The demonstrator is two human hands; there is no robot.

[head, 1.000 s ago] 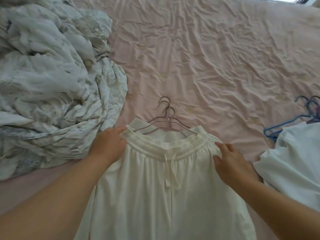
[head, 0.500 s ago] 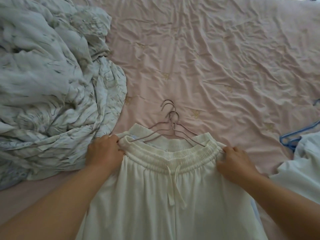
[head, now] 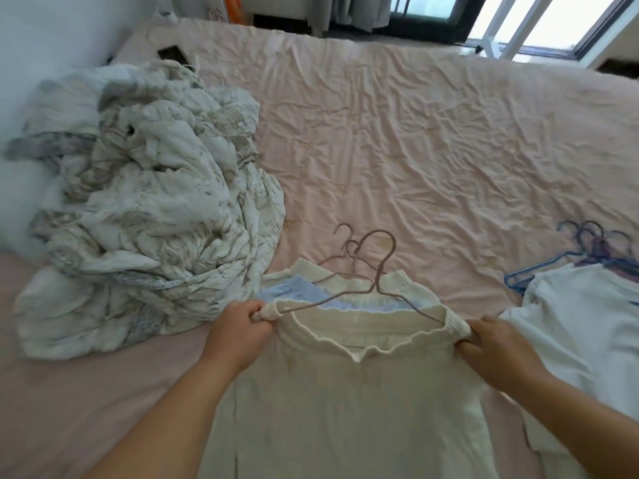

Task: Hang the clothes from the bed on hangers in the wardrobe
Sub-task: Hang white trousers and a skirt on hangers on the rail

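Note:
A cream skirt (head: pixel 345 402) with an elastic waistband is lifted off the pink bed (head: pixel 415 140). A thin pinkish wire hanger (head: pixel 378 271) sits inside its waistband, hook pointing up. My left hand (head: pixel 238 335) grips the waistband's left end together with the hanger's tip. My right hand (head: pixel 498 344) grips the right end. Beneath lie a light blue garment (head: pixel 297 290), another cream waistband (head: pixel 311 269) and more wire hangers (head: pixel 347 245).
A crumpled white-grey duvet (head: pixel 148 209) is heaped on the left of the bed. A white garment (head: pixel 581 333) lies at the right with several blue and purple hangers (head: pixel 587 250) behind it. A window and dark furniture stand beyond the far edge.
Both hands have raised the skirt's waistband off the bed with one hanger inside it, uncovering the blue garment below. The view has tilted up, showing the far edge and window.

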